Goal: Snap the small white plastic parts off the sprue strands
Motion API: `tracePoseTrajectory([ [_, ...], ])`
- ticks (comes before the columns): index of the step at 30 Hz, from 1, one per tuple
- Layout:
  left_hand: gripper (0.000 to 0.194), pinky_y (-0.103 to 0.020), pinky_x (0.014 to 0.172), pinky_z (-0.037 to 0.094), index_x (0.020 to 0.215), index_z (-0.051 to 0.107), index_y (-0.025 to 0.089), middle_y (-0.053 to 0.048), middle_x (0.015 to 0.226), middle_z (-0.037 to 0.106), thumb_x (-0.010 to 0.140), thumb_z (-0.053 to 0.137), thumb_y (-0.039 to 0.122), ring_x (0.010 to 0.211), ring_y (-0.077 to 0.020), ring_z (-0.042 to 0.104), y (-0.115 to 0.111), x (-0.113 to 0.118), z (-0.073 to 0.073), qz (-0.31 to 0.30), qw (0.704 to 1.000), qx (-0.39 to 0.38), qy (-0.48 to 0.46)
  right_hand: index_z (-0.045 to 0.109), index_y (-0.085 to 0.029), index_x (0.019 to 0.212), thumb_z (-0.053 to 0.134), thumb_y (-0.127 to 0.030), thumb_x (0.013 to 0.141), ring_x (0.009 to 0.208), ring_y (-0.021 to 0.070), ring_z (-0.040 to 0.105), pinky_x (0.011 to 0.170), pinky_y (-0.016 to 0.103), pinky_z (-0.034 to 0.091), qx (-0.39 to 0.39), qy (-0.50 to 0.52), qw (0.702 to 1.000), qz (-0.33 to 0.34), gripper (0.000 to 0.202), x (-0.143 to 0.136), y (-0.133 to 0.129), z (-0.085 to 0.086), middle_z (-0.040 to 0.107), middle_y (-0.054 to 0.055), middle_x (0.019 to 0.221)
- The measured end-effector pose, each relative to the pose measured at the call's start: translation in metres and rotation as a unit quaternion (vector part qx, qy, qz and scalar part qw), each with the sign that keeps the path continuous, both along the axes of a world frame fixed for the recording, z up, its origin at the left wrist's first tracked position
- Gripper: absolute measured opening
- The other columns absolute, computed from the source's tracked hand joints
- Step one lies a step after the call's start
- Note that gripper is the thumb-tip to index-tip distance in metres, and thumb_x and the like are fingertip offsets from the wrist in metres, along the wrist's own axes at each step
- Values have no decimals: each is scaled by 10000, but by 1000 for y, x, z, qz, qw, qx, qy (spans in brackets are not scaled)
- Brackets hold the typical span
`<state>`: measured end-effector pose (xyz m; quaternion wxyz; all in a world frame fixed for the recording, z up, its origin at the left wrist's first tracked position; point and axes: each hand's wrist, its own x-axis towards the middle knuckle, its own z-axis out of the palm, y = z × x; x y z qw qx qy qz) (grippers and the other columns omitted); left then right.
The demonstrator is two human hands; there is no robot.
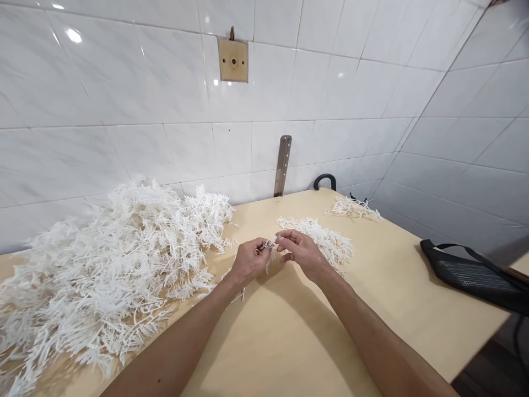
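Note:
My left hand (250,259) is closed, its thumb and fingers pinching a small white plastic sprig (269,243) with thin branching tips. Part of the sprig hangs below the fingers, and the rest is hidden in the grip. Just to the right, my right hand (301,251) has its fingers bent but apart, the fingertips very near the sprig. Whether they touch it cannot be made out. Behind the right hand lies a flat heap of white sprigs (328,242). A far larger pile of white sprigs (119,259) spreads to the left of my left hand.
A smaller bunch of sprigs (354,208) lies at the table's back right, near a black curved handle (324,177). A black mesh bag (471,275) rests on the right edge of the tan table (264,342). A metal strip (283,165) stands against the tiled wall.

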<state>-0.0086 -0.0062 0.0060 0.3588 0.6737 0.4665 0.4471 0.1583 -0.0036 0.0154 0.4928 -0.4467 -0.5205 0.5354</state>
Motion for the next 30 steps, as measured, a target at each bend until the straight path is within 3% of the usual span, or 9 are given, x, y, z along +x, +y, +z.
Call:
tracePoseTrajectory([
  [7, 279, -222, 553, 323, 688, 660, 163, 23, 585, 513, 840, 545, 366, 566, -102, 420, -3, -1, 1, -18, 999, 23, 16, 673, -156, 794, 703, -484, 759, 691, 139, 559, 510, 233, 527, 8, -24, 1000, 4, 331, 2, 4, -8, 584, 29, 727],
  [14, 305, -216, 524, 339, 716, 673, 156, 16, 577, 542, 825, 555, 415, 540, -101, 443, -2, 0, 2, 4, 1000, 6, 9, 684, -149, 803, 705, -429, 749, 636, 135, 579, 526, 266, 535, 9, -48, 999, -3, 285, 3, 8, -11, 619, 24, 714],
  [18, 295, -211, 468, 310, 662, 619, 164, 25, 527, 506, 815, 547, 405, 481, -95, 425, -3, 0, 3, 21, 1000, -15, 18, 680, -159, 843, 641, -339, 791, 520, 124, 594, 541, 277, 527, 23, -127, 991, -28, 191, 0, 4, -10, 634, 8, 663],
  [21, 260, -206, 435, 278, 654, 569, 180, 47, 500, 454, 815, 525, 379, 434, -85, 392, -5, 0, 3, 10, 999, -32, 32, 678, -177, 877, 563, -298, 846, 525, 134, 609, 561, 269, 504, 95, -237, 965, -58, 169, -4, 1, -9, 646, 9, 661],
  [24, 234, -202, 447, 285, 635, 510, 188, 54, 512, 435, 812, 515, 342, 449, -84, 401, -5, 1, 1, -17, 999, -29, 30, 654, -176, 837, 482, -245, 888, 681, 170, 627, 652, 291, 490, 244, -354, 897, -107, 193, -4, 4, -12, 669, 56, 771],
  [26, 221, -205, 468, 302, 636, 507, 187, 50, 527, 446, 811, 519, 321, 474, -88, 424, -5, 1, -2, -28, 999, -19, 29, 628, -168, 796, 433, -201, 896, 736, 188, 611, 693, 312, 475, 298, -404, 850, -159, 222, 1, 11, -15, 661, 86, 811],
  [28, 209, -211, 481, 315, 664, 541, 185, 45, 535, 456, 822, 518, 320, 489, -96, 442, -3, 1, -5, -24, 999, -8, 31, 619, -170, 781, 438, -173, 872, 736, 189, 604, 711, 319, 472, 286, -412, 841, -203, 203, 9, 18, -18, 652, 84, 792],
  [30, 215, -217, 498, 332, 702, 574, 182, 38, 552, 477, 841, 509, 332, 508, -104, 462, -1, 1, -7, -5, 999, 10, 35, 637, -171, 860, 509, -184, 826, 750, 183, 614, 745, 327, 484, 259, -386, 860, -212, 133, 16, 22, -20, 671, 80, 869],
])
